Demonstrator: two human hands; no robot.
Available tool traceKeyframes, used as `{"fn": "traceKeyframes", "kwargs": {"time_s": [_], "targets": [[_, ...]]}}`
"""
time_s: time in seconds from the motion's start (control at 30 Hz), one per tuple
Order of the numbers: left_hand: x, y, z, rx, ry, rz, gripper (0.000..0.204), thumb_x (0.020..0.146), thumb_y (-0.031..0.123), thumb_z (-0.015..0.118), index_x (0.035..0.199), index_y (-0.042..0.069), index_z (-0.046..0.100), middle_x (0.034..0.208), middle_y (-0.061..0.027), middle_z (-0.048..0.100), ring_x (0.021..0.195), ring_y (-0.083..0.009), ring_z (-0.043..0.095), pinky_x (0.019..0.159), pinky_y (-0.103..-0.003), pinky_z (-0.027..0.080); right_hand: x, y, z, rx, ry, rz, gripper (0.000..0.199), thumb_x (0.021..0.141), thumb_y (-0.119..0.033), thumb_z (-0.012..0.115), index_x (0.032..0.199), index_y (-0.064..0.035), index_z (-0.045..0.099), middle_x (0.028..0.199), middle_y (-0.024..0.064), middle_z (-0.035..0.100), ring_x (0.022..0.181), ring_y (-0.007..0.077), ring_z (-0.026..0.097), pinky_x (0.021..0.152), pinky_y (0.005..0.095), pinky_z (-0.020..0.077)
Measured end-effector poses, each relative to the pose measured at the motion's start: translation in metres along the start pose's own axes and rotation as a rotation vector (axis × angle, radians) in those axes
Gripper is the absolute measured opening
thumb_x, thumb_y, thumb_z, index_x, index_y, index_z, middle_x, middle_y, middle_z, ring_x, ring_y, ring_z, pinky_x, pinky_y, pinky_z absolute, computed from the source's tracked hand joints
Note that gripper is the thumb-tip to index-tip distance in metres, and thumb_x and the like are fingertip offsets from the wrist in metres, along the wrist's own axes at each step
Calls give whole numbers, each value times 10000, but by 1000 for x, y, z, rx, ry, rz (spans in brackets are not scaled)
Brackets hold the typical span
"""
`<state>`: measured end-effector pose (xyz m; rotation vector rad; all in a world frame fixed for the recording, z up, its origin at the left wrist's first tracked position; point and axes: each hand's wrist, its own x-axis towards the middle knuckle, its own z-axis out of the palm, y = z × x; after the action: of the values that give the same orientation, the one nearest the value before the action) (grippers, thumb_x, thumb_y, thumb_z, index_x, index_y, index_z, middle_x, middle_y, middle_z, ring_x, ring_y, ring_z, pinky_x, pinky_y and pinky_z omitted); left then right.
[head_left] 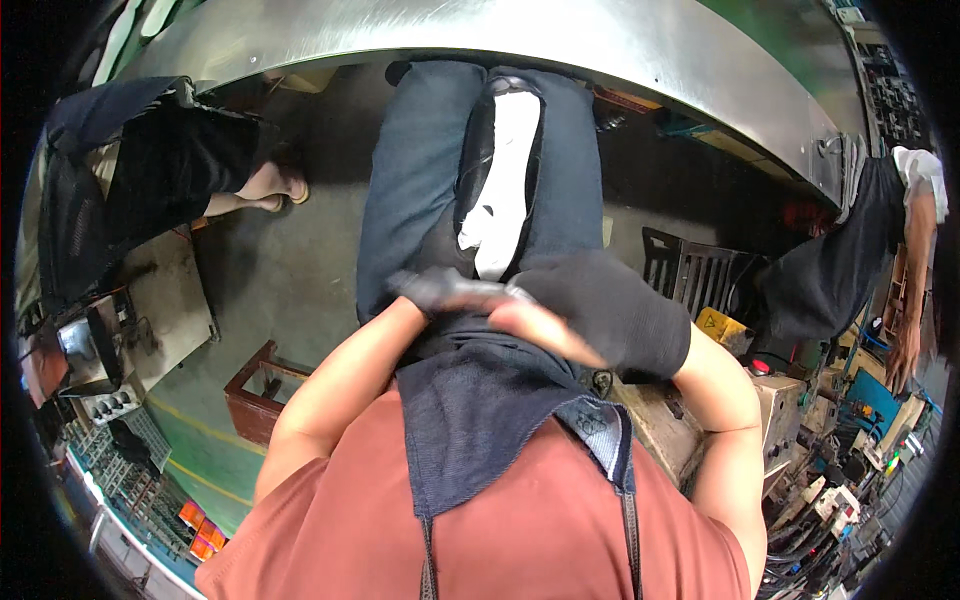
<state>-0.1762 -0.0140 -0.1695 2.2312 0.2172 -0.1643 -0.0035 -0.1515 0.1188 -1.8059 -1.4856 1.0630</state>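
My left hand (pixel 445 291), in what looks like a dark glove with bare fingers showing, crosses in front of my waist and is smeared by motion. A black knit glove or sleeve covers my right hand (pixel 615 310). The two hands meet over my lap, their fingers blurred and overlapping, so I cannot make out whether anything is between them. Just beyond them, a long white piece of cloth or similar sheet (pixel 508 170) lies between my dark trouser legs (pixel 415 150). A dark denim apron (pixel 470 420) is bunched below my hands.
A metal-topped bench (pixel 480 32) spans the far side. A reddish wooden stool (pixel 250 400) stands at left, a dark slatted chair (pixel 690 265) at right. Machine parts (pixel 780 410) crowd the right. Other people are on both sides: bare legs (pixel 265 190) at left, an arm (pixel 912 290) at right.
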Motion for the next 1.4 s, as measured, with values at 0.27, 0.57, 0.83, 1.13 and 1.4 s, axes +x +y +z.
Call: {"fn": "traceKeyframes", "kwargs": {"time_s": [0.27, 0.57, 0.83, 1.13, 1.4], "targets": [[-13, 90, -112, -610, -20, -184, 810, 726, 290, 820, 1382, 16, 432, 1322, -174, 543, 1222, -255, 518, 1063, -366, 379, -40, 81, 45, -59, 189, 218, 320, 932, -313, 593, 805, -20, 610, 714, 193, 566, 654, 383, 565, 573, 426, 406], [28, 138, -269, -524, 320, 94, 664, 735, 141, 779, 1324, 11, 504, 1208, -137, 626, 1080, -239, 622, 974, -343, 475, -79, 39, 33, 226, 356, 338, 309, 929, -267, 612, 749, -18, 585, 652, 162, 518, 570, 290, 503, 553, 384, 386], [42, 110, -90, -812, 210, -196, 787, 834, 168, 686, 1487, -3, 282, 1372, -246, 511, 1298, -325, 490, 1070, -340, 387, -86, 49, 47, 327, 444, 459, 345, 959, -321, 568, 807, -12, 581, 642, 82, 515, 587, 180, 469, 566, 330, 390], [17, 112, -52, -355, 335, 21, 843, 825, 270, 732, 1435, -105, 286, 1393, -326, 430, 1308, -390, 455, 1047, -381, 402, -18, 51, 5, -400, 49, 426, 438, 894, -390, 552, 778, 16, 669, 760, 240, 646, 684, 405, 656, 612, 476, 512], [39, 115, -63, -875, 162, -162, 696, 1020, 267, 466, 1503, -56, 84, 1446, -245, 389, 1328, -290, 432, 1090, -363, 352, -31, 133, 9, -723, 236, -9, 387, 933, -417, 554, 836, -46, 604, 761, 135, 632, 639, 321, 649, 579, 390, 520]]}}
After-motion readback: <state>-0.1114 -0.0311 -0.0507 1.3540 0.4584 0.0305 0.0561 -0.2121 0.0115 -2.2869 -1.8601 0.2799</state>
